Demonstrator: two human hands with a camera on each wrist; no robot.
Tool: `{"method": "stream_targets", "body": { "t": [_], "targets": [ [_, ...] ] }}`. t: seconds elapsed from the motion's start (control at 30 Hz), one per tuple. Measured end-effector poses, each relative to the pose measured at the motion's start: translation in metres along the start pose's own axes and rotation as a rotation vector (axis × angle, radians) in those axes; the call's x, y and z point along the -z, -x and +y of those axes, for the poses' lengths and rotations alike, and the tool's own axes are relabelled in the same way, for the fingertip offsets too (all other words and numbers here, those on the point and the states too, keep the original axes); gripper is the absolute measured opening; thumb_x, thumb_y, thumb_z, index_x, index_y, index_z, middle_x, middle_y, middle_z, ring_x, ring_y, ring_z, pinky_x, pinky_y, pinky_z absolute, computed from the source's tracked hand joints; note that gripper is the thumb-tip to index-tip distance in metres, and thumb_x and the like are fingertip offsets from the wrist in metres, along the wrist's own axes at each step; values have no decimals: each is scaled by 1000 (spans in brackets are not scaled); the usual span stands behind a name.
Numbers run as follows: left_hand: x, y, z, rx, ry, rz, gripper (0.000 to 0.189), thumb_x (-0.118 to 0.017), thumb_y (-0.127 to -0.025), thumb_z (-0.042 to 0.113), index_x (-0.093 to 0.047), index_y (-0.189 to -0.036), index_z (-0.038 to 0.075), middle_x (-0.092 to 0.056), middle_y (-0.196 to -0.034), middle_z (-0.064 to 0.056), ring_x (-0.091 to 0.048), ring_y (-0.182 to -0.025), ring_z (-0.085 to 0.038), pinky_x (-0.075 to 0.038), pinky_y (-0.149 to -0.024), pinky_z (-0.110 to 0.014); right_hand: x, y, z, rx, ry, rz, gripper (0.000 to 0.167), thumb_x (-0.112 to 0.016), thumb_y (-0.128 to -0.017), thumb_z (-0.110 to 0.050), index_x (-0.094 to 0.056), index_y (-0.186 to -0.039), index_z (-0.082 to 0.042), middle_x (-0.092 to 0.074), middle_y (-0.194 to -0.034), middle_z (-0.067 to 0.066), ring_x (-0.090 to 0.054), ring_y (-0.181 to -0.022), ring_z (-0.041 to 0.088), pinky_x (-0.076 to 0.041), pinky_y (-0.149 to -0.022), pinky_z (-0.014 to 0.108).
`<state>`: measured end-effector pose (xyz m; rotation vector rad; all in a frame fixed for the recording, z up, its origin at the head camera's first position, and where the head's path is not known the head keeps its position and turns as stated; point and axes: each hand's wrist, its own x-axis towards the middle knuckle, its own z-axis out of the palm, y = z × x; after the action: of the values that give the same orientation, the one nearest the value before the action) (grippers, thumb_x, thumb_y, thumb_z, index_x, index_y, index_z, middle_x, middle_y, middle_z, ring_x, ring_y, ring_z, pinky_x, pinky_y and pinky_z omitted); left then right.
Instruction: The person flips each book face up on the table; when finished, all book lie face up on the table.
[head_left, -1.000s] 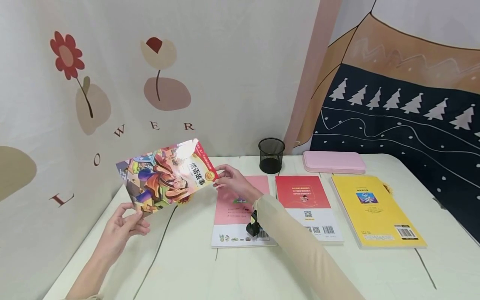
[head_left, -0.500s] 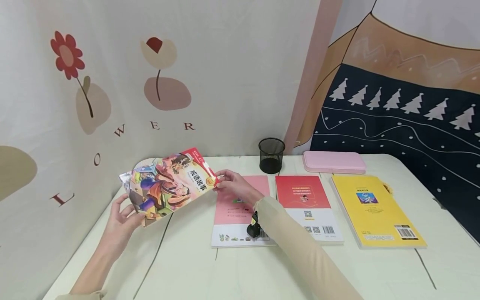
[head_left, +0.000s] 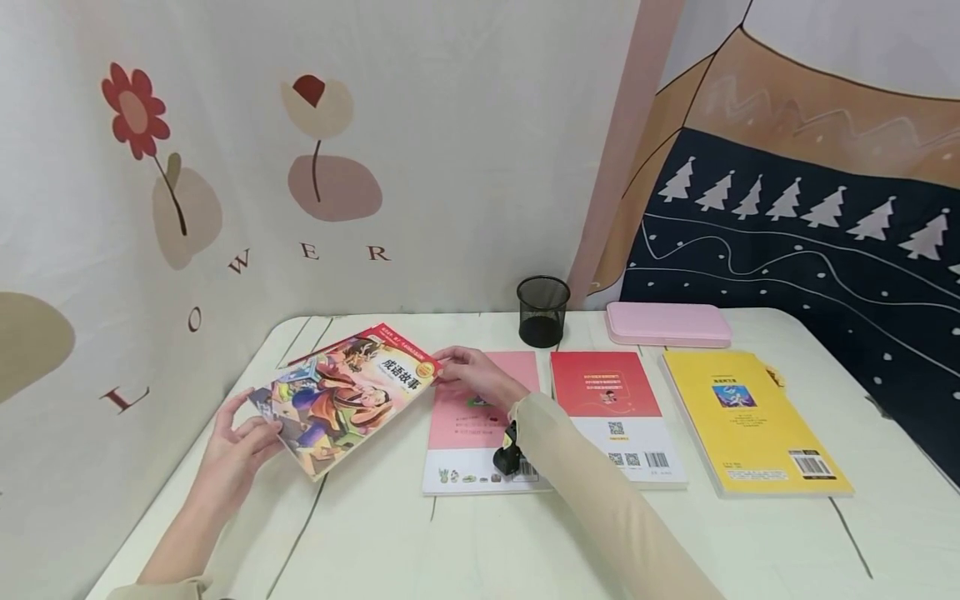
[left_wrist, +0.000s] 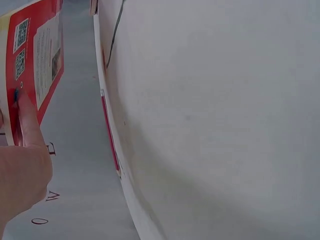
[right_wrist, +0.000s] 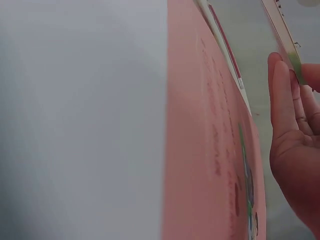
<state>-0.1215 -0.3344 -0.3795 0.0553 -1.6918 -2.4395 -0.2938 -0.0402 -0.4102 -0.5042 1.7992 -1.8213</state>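
Observation:
A storybook [head_left: 352, 396] with a colourful illustrated cover and a red band along its top is held tilted over the left of the table. My left hand [head_left: 236, 446] pinches its lower left corner, the thumb in front. In the left wrist view, fingers of that hand lie against the book's red back cover [left_wrist: 42, 60], which bears QR codes. My right hand [head_left: 476, 375] pinches the book's right corner at the red band, above a pink and white book [head_left: 480, 458]. In the right wrist view, the storybook's page edge [right_wrist: 282, 35] sits between thumb and fingers.
To the right lie a red and white book [head_left: 607, 383] and a yellow book [head_left: 750, 433], back covers up. A black mesh pen holder [head_left: 543, 312] and a pink pencil case [head_left: 667, 324] stand behind them. A red pencil [left_wrist: 110, 135] lies near the table's far edge.
The storybook has come down closer to the table and turned clockwise, its lower corner swinging toward me. My left hand has closed on its corner; the right hand has dropped slightly.

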Motion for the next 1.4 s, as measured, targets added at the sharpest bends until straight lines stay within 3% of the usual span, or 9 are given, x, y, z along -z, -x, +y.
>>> {"method": "stream_targets", "body": {
  "t": [0.17,0.3,0.47,0.6,0.73,1.0,1.1,1.23,1.4],
  "targets": [
    [2,1,-2,-4,-55,-38,50,-47,-85,-11,-21,-115,18,-64,-85,-3,-62,-77,-16,-51,-69,-25,0,-3,3,-10,5,39,25,-54,-84,-10,-56,-109,-10,-62,-96,9,-59,-86,22,-48,-75,31],
    [1,2,-2,-9,-98,-41,45,-47,-85,-11,-22,-111,15,-65,-84,-2,-62,-78,-14,-50,-69,-23,0,-5,4,-38,6,83,23,-55,-85,-13,-58,-108,-9,-61,-97,7,-59,-84,19,-49,-74,28],
    [0,2,-3,2,-130,-43,45,-48,-84,-11,-20,-110,13,-65,-83,-1,-62,-78,-12,-50,-69,-23,-4,-6,5,-68,-76,110,23,-57,-85,-11,-58,-108,-6,-60,-98,9,-60,-85,19,-50,-73,30],
    [2,3,-2,54,-159,-21,43,-48,-84,-11,-19,-108,10,-64,-81,-2,-62,-76,-12,-50,-70,-23,-8,-7,6,-64,-140,125,27,-58,-84,-7,-57,-111,-5,-60,-98,10,-61,-85,20,-50,-73,30],
    [8,3,-1,139,-249,-1,37,-50,-84,-8,-22,-106,4,-62,-81,-3,-62,-76,-13,-50,-72,-23,-14,-8,5,-57,-145,131,35,-60,-81,-3,-54,-116,-5,-59,-101,10,-61,-87,20,-49,-75,29],
    [21,6,0,272,-492,-85,23,-52,-85,-3,-34,-99,-8,-58,-85,-11,-62,-75,-18,-50,-72,-26,-23,-10,3,-65,-90,136,44,-59,-81,2,-49,-123,-6,-54,-112,10,-56,-94,17,-49,-76,28],
    [24,7,1,316,-576,-163,20,-53,-85,1,-39,-96,-8,-58,-84,-13,-62,-74,-19,-51,-71,-28,-27,-12,3,-74,-73,135,48,-59,-80,3,-47,-126,-8,-53,-115,9,-55,-95,17,-49,-75,28],
    [27,7,1,367,-623,-277,17,-54,-85,5,-43,-95,-5,-61,-82,-14,-62,-73,-20,-51,-68,-29,-30,-15,3,-71,-47,123,55,-59,-79,3,-43,-130,-10,-51,-119,10,-55,-97,19,-49,-76,28],
    [29,8,1,417,-623,-313,24,-56,-86,10,-44,-100,-5,-61,-87,-13,-62,-76,-21,-51,-70,-31,-33,-16,1,-72,-5,109,60,-59,-80,2,-37,-134,-13,-47,-125,11,-53,-101,20,-48,-78,27]
  ]
}}
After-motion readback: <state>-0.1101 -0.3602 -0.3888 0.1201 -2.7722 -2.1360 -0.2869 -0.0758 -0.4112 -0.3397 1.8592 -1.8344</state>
